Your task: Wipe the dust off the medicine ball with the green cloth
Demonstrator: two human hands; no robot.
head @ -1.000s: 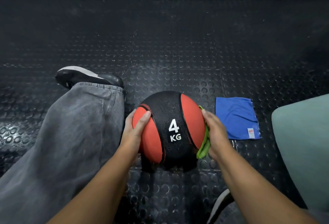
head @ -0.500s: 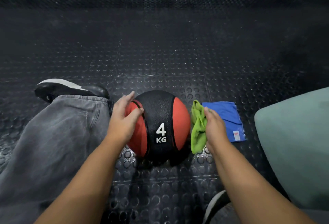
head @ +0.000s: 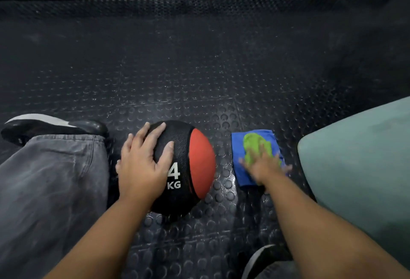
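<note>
Studded black rubber floor (head: pixel 199 68) carries the ball (head: pixel 188 168), which sits between a grey trouser leg (head: pixel 51 179) and a blue cloth (head: pixel 238 152). The left hand (head: pixel 142 165) lies spread and flat on the ball's top. The right hand (head: pixel 264 165), blurred, fingers splayed, presses the green cloth (head: pixel 255 145) onto the blue one, well off the ball; whether it grips is unclear. Wiping more would need the green cloth bunched firmly and the ball braced against rolling.

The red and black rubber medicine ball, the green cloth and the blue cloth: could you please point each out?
Red and black rubber medicine ball (head: pixel 200 163): head view, its red panel.
Green cloth (head: pixel 255 145): head view, its bunched middle.
Blue cloth (head: pixel 238 156): head view, its left part.
</note>
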